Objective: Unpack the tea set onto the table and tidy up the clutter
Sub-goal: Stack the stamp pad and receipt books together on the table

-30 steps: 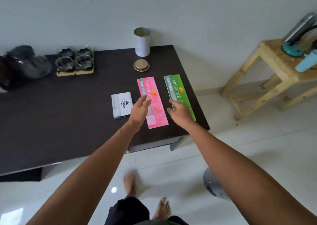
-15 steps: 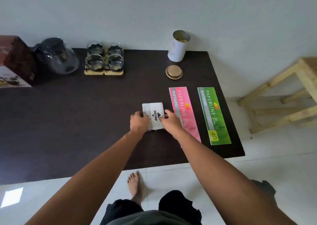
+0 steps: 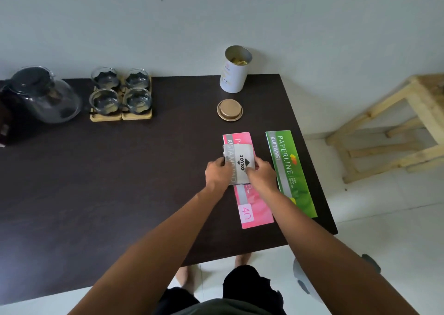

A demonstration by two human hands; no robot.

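- Tea-set pieces stood along the far edge of the dark table [image 3: 120, 182]: a glass teapot [image 3: 43, 96] with a dark lid sat at the far left corner, beside a dark box [image 3: 4, 122] cut off by the frame's left edge.
- Four glass cups [image 3: 121, 91] stood in a two-by-two group just right of the teapot, resting on wooden coasters [image 3: 120, 116].
- A person's left hand [image 3: 217, 174] gripped the left edge of a white Joyko stamp-pad box [image 3: 239, 163], fingers curled around it.
- The box lay over the upper half of a pink Paperline receipt book [image 3: 252, 206]; whether it touched the book could not be told.
- The right hand [image 3: 262, 174] pinched the box's right edge, thumb on its top face.
- Farther back, a round gold lid [image 3: 229, 110] lay flat on the table, and behind it an open white tin canister [image 3: 234, 71] stood upright near the wall, with yellowish contents visible inside.
- A green Paperline receipt book [image 3: 290, 170] lay just right of the pink one, parallel to it and apart, near the table's right edge.
- A wooden stool [image 3: 394, 127] stood on the tiled floor to the right of the table.
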